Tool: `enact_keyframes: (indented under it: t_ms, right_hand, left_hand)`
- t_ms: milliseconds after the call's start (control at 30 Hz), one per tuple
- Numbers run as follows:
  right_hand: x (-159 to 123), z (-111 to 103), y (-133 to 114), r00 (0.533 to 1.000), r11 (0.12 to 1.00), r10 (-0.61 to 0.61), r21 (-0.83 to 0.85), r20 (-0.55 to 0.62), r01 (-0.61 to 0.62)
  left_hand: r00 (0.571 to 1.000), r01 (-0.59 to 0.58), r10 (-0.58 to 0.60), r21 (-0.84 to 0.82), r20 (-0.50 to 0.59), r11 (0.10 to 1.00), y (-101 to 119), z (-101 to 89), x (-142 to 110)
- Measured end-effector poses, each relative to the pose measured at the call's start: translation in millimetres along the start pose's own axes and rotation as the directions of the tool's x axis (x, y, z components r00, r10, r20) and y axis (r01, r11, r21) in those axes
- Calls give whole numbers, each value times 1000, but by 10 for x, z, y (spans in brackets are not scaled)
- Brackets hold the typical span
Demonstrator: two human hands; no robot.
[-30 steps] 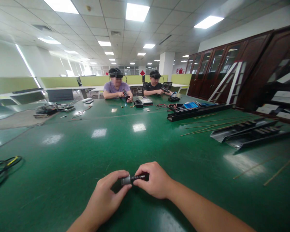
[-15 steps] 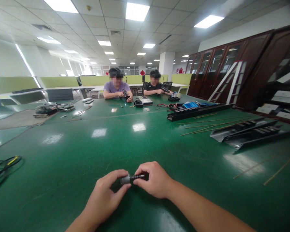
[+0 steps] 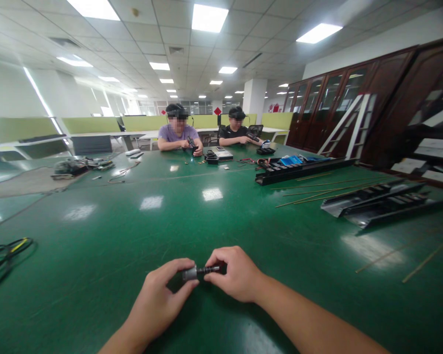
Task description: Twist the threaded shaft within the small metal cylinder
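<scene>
Left hand [image 3: 158,291] edged slightly leftward above glossy green office table [image 3: 192,226], pinching silver metal cylinder [image 3: 189,274]; right hand [image 3: 238,276] rings black ribbed shaft [image 3: 207,270], grip unclear

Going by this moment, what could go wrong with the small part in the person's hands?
1. The left hand pinches the silver cylinder between its fingers, so it might slip out.
2. The dark ridged shaft lies by the right hand, whose contact is unclear; an uneven push might tilt it.
3. If dropped, the cylinder could roll on the glossy green table.
</scene>
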State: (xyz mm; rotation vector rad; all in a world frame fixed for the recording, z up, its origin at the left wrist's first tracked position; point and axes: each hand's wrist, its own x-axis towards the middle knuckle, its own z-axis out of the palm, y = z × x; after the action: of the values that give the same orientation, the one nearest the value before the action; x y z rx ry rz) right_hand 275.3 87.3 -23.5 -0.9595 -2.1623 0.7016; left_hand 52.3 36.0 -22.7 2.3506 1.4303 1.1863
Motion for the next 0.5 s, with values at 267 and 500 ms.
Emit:
enact_keyframes:
  t_ms: [267, 500]
  right_hand:
    - [-3, -12, 0, 1000, 1000, 15, 5, 13, -15]
    - [2, -13, 6, 1000, 1000, 15, 5, 11, -15]
  left_hand:
    - [1000, 10, -10, -6, 12, 1000, 13, -10, 17]
    - [1000, 16, -16, 4, 21, 1000, -5, -13, -3]
